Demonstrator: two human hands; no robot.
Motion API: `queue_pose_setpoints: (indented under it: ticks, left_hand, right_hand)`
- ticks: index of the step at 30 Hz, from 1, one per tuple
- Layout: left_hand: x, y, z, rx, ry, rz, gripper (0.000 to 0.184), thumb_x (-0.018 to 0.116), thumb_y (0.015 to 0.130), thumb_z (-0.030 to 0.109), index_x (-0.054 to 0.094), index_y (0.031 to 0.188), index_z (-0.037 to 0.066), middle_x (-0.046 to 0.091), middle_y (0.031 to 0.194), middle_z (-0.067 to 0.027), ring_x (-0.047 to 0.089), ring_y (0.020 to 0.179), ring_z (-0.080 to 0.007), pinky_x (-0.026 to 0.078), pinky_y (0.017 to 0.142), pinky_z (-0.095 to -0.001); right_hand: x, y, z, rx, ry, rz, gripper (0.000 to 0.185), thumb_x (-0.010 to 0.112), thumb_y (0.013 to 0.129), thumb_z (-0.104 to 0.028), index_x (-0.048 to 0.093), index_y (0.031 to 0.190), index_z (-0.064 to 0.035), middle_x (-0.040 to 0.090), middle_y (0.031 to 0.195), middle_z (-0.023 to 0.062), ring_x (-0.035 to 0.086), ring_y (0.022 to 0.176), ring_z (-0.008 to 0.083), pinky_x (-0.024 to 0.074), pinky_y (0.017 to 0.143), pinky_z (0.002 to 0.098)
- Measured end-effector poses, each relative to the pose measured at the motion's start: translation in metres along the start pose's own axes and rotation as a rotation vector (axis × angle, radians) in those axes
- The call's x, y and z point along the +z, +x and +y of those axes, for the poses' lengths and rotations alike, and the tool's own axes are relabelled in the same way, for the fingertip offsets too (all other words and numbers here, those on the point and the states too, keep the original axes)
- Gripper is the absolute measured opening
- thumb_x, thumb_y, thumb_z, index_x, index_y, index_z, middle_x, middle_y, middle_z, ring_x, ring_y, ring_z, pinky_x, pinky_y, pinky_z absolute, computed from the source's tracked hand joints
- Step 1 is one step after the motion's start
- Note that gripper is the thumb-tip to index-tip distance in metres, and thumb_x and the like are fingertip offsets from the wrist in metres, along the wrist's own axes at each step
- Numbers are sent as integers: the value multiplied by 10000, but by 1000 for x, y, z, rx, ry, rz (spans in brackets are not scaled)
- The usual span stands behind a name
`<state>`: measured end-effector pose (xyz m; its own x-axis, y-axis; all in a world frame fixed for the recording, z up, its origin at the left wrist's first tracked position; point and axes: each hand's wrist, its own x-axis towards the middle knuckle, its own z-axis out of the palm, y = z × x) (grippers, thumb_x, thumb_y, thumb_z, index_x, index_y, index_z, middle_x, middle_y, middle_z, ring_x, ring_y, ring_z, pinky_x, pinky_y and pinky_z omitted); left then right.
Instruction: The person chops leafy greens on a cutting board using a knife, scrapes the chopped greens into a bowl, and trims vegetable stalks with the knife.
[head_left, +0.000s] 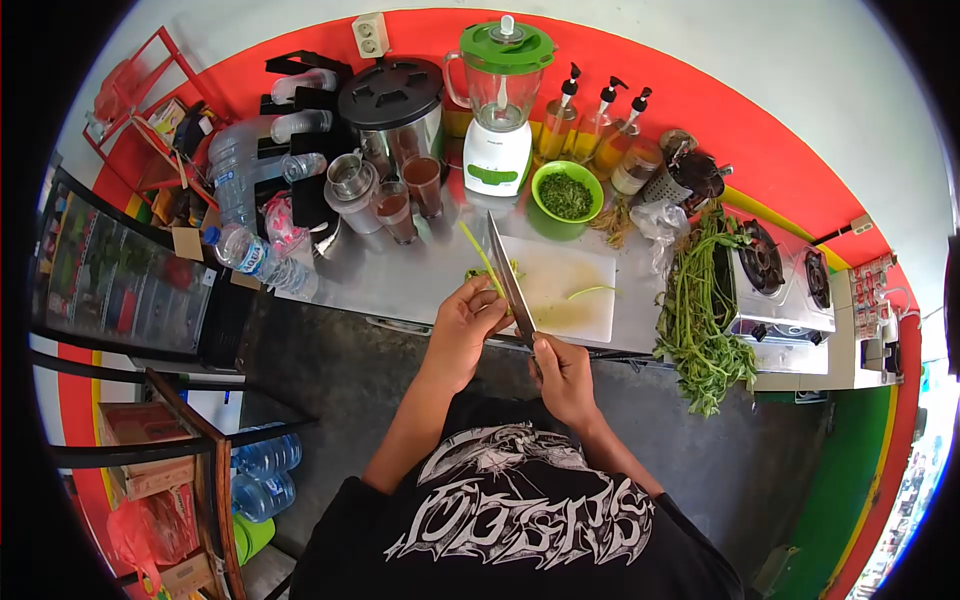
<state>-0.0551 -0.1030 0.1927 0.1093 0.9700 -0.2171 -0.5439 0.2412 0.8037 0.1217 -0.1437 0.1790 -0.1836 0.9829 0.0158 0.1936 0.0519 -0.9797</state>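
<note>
My left hand (468, 322) is closed around a thin green stem (478, 250), which points up and away from me. In my right hand (562, 372) is the handle of a long kitchen knife (508, 272), its blade upright alongside the stem. Both are held above the near left edge of a white cutting board (590, 325). A short piece of green stalk (592, 291) lies on the board, and some leafy bits show behind the blade. Beyond the board stands a green bowl (556, 228) of chopped greens (566, 196).
A bundle of leafy stalks (705, 300) hangs over the counter edge beside the gas stove (778, 270). At the back stand a blender (498, 130), pump bottles (592, 130) and two brown glasses (422, 185). A water bottle (255, 260) leans at the left.
</note>
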Motion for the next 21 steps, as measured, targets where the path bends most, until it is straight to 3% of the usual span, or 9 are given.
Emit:
queue_pose_setpoints:
  ticks: [2,4,5,7,11,13,15,21]
  left_hand:
    - [-2,-4,-1,-3,-5,-11,334,619,983,51,561,1309,3,690,1093,-41,663,1000,-109,559,919,-282]
    - [-1,-9,2,-5,-9,-19,339,635,970,44,582,1302,3,695,1101,-53,666,996,-112,549,918,-278]
    - [-3,-10,1,-7,-8,-19,339,635,970,44,582,1302,3,695,1101,-53,666,996,-112,549,918,-278]
    - [-8,-12,0,-10,-72,-45,338,657,950,38,609,1283,4,703,1085,-57,669,992,-120,539,896,-278]
    - [-10,-16,-1,-30,-109,-36,309,679,930,39,648,1235,-1,705,1035,-45,665,960,-121,532,855,-281]
    - [-8,-18,0,-34,-101,-16,296,691,925,49,656,1214,-6,701,1023,-41,664,947,-121,534,854,-282]
    - [-10,-18,0,-33,-99,-8,350,710,911,71,623,1241,-9,683,985,-29,673,866,-106,552,792,-263]
    - [-13,-19,2,-32,-120,-48,363,707,916,75,607,1248,-35,670,1020,-44,669,896,-120,550,815,-256]
  right_hand:
    - [3,-2,-8,-10,-36,32,272,535,1046,-198,669,933,10,509,599,47,472,533,105,398,525,295]
    - [7,-2,-19,-289,-235,195,234,641,980,-179,710,1111,2,586,662,94,544,542,167,455,552,320]
    - [5,-3,-20,-287,-234,196,234,641,980,-179,710,1111,2,586,662,94,544,542,167,455,552,320]
    - [-2,-6,-20,-324,-425,54,422,715,904,-106,643,1303,11,632,739,133,590,592,184,487,573,303]
    - [-2,-6,-29,-415,-504,58,452,739,885,-116,639,1308,9,650,765,122,591,587,223,489,569,317]
    - [1,-6,-29,-433,-504,79,497,778,855,-215,653,1296,-23,627,724,85,612,571,240,509,553,358]
    - [1,-7,-29,-436,-511,72,508,780,852,-218,647,1301,-21,622,717,80,608,566,239,506,550,356]
    - [2,-11,-36,-448,-571,25,543,781,849,-227,626,1328,-24,608,704,65,596,556,231,498,544,351]
